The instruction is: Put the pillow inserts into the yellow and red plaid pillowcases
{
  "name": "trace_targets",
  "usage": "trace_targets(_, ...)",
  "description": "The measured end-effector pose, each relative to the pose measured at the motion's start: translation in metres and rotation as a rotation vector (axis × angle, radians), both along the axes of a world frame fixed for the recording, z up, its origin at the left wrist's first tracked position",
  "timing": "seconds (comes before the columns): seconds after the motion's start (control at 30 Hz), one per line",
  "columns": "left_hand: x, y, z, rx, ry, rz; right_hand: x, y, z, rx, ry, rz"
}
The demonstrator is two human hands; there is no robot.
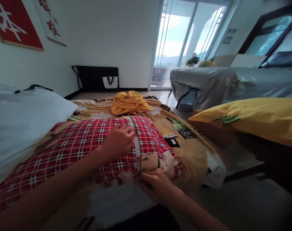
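Observation:
A red plaid pillowcase (82,138) with a printed bear figure lies across the bed in front of me, plumped out on its left. A pale band with a dark green edge (137,141) that looks like a zipper runs across it. My left hand (119,139) rests on top of the case, its fingers curled onto the fabric beside this band. At the band's near end, my right hand (156,184) pinches the pillowcase edge; its fingertips are partly hidden.
The bed has a tan patterned sheet (184,154). A crumpled orange cloth (130,102) lies beyond the pillowcase, white pillows (40,112) to the left. A yellow pillow (256,118) sits on the right, before a plastic-covered table (203,80).

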State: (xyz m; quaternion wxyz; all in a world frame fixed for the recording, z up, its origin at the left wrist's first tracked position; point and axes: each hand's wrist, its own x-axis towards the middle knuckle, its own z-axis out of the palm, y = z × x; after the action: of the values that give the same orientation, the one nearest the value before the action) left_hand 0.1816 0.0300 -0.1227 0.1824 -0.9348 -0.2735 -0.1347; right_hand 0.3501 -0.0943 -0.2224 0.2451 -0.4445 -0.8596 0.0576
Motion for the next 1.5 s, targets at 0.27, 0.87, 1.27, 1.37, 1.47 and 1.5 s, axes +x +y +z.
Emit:
trace_targets(0.27, 0.040, 0.074, 0.027, -0.382, -0.009, 0.633, -0.011, -0.007, -0.008, -0.055, -0.285, 0.019)
trace_targets(0.87, -0.014, -0.024, 0.028, 0.063, -0.298, 0.310, 0.014, 0.003, 0.095, 0.301, 0.233, 0.046)
trace_targets(1.27, -0.025, -0.076, 0.050, 0.269, -0.449, -0.070, -0.009, 0.051, 0.130, 0.780, 0.124, -0.197)
trace_targets(1.37, -0.022, -0.076, 0.058, 0.089, -0.427, 0.021, -0.009, 0.046, 0.125, 0.819, 0.145, -0.169)
trace_targets(1.47, -0.015, -0.072, 0.070, -0.051, -0.386, 0.198, -0.011, 0.043, 0.124, 0.817, 0.129, -0.156)
trace_targets(1.5, -0.013, -0.070, 0.074, -0.090, -0.373, 0.240, -0.011, 0.042, 0.124, 0.818, 0.125, -0.152)
